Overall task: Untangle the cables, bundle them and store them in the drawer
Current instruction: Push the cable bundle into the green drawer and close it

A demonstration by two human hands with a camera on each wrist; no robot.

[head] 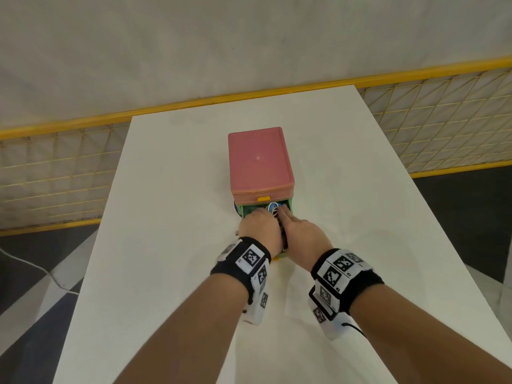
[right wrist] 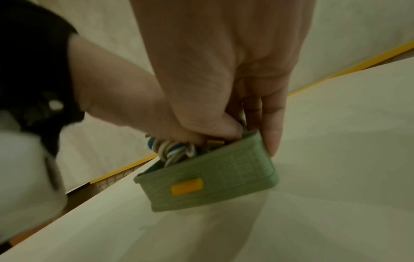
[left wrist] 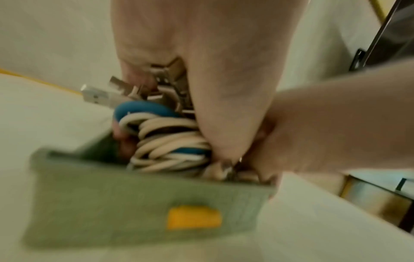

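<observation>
white table (head: 166,245), pink-topped drawer box (head: 260,162) standing on it

Matt green plastic drawer (right wrist: 215,179) with ribbed front and glossy yellow tab (right wrist: 187,186); smooth white rubbery cables (left wrist: 165,141), bright metal USB plug (left wrist: 98,95), on matt white table (head: 171,189).
</observation>
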